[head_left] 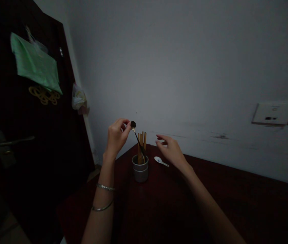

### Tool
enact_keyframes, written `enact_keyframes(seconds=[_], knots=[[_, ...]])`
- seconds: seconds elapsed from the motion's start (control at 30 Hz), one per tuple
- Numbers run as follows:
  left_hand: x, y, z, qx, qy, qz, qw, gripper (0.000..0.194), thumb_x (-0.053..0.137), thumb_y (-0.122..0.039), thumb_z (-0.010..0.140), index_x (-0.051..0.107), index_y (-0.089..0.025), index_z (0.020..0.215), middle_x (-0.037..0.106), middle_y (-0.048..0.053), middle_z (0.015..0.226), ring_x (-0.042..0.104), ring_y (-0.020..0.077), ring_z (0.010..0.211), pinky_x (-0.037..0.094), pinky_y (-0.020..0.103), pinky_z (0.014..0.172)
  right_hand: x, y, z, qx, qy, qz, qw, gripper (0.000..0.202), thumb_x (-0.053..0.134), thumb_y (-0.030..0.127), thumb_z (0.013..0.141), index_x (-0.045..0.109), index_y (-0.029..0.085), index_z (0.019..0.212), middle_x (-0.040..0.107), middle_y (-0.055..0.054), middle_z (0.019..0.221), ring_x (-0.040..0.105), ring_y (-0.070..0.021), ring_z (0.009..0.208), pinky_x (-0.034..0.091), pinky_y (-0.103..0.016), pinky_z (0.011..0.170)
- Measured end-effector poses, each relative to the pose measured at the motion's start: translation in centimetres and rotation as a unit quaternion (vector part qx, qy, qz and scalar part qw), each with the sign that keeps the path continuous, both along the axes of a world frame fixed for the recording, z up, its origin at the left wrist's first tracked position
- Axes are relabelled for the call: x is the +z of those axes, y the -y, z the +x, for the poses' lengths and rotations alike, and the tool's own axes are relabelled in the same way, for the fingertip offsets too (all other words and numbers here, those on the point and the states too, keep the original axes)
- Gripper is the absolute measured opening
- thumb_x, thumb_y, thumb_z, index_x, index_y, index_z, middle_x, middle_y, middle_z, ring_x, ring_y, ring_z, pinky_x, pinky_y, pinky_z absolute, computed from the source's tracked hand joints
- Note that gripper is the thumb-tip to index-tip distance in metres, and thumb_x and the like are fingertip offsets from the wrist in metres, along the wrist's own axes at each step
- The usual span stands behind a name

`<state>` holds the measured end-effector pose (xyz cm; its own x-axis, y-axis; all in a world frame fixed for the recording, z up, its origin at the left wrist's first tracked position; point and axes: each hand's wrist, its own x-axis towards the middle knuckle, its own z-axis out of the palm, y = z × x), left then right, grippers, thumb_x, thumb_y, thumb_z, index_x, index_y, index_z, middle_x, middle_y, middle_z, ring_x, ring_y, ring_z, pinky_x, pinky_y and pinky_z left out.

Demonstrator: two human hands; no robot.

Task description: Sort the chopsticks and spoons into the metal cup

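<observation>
My left hand [117, 137] is closed in a pinch at the round bowl of a dark metal spoon [133, 124]. The spoon's thin handle slants down to the right, toward the mouth of a grey metal cup [140, 173]; whether its tip is inside is hard to see. Several wooden chopsticks [140, 145] stand upright in that cup. To the right, my right hand [170, 149] hovers with its thumb and fingers apart, holding nothing. A white ceramic spoon [159, 160] with a blue mark lies on the table just left of this hand.
The dark red table [159, 203] meets a pale wall [174, 67] at the back. At left stands a dark door [64, 135] with a green cloth [37, 64] hanging on it. A plastic bag [78, 98] hangs beside it. Wall sockets [273, 113] sit at right.
</observation>
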<state>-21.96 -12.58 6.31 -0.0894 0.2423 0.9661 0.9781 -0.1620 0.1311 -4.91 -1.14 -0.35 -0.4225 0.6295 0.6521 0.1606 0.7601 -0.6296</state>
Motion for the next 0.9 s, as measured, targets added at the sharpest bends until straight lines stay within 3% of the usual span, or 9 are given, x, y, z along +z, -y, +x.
enact_keyframes(seconds=[0.1, 0.23, 0.33, 0.47, 0.57, 0.7, 0.9], knots=[[0.3, 0.4, 1.0, -0.044, 0.050, 0.016, 0.998, 0.010, 0.056, -0.026, 0.078, 0.061, -0.016, 0.076, 0.060, 0.001, 0.067, 0.049, 0.0077, 0.054, 0.038, 0.020, 0.052, 0.6, 1.5, -0.4, 0.130, -0.038, -0.063, 0.989, 0.037, 0.054, 0.031, 0.078, 0.058, 0.016, 0.112, 0.061, -0.011, 0.111, 0.061, -0.0156, 0.087, 0.049, -0.029, 0.076], [0.1, 0.0, 1.3, -0.117, 0.137, -0.004, 0.984, 0.015, 0.056, -0.030, 0.077, 0.061, -0.016, 0.078, 0.059, 0.001, 0.064, 0.049, 0.0076, 0.052, 0.038, 0.019, 0.047, 0.7, 2.4, -0.8, 0.276, -0.022, -0.202, 0.940, 0.054, 0.063, 0.029, 0.073, 0.048, 0.015, 0.123, 0.066, -0.010, 0.097, 0.063, -0.0138, 0.078, 0.050, -0.028, 0.071], [-0.2, -0.5, 1.0, -0.160, 0.175, -0.014, 0.971, 0.015, 0.057, -0.030, 0.077, 0.061, -0.016, 0.078, 0.056, -0.001, 0.060, 0.047, 0.0061, 0.047, 0.037, 0.018, 0.044, 0.4, 2.3, -0.9, 0.317, -0.004, -0.279, 0.906, 0.049, 0.063, 0.028, 0.071, 0.053, 0.013, 0.117, 0.068, -0.008, 0.083, 0.063, -0.0133, 0.070, 0.051, -0.028, 0.065], [-0.4, -1.1, 0.7, -0.187, 0.203, -0.024, 0.961, 0.014, 0.059, -0.030, 0.075, 0.061, -0.016, 0.077, 0.056, -0.001, 0.058, 0.045, 0.0051, 0.044, 0.035, 0.017, 0.041, 0.1, 1.7, -0.7, 0.341, -0.006, -0.317, 0.885, 0.026, 0.063, 0.029, 0.071, 0.063, 0.011, 0.090, 0.066, -0.006, 0.074, 0.062, -0.0119, 0.062, 0.051, -0.027, 0.061], [-0.7, -2.1, 0.4, -0.209, 0.233, -0.031, 0.949, 0.018, 0.061, -0.032, 0.073, 0.062, -0.015, 0.078, 0.059, 0.001, 0.062, 0.046, 0.0047, 0.044, 0.033, 0.017, 0.038, -0.1, 0.8, -0.4, 0.332, -0.018, -0.346, 0.877, 0.022, 0.065, 0.027, 0.069, 0.063, 0.011, 0.084, 0.065, -0.005, 0.072, 0.062, -0.0126, 0.059, 0.052, -0.028, 0.058], [-2.1, -4.2, -1.3, -0.226, 0.303, -0.027, 0.925, 0.029, 0.057, -0.040, 0.074, 0.060, -0.014, 0.085, 0.063, 0.005, 0.077, 0.046, 0.0041, 0.044, 0.031, 0.016, 0.035, -1.3, -1.7, 0.1, 0.247, -0.080, -0.404, 0.877, 0.021, 0.067, 0.023, 0.068, 0.062, 0.011, 0.084, 0.064, -0.006, 0.074, 0.063, -0.0150, 0.065, 0.054, -0.030, 0.059], [-7.1, -7.4, -6.1, -0.198, 0.445, -0.040, 0.873, 0.034, 0.051, -0.043, 0.073, 0.059, -0.011, 0.080, 0.061, 0.006, 0.074, 0.045, 0.0050, 0.042, 0.030, 0.016, 0.034, -6.8, -7.9, 1.2, 0.076, -0.115, -0.461, 0.877, 0.007, 0.061, 0.016, 0.072, 0.061, 0.011, 0.076, 0.060, -0.002, 0.059, 0.059, -0.0101, 0.055, 0.054, -0.025, 0.059]])
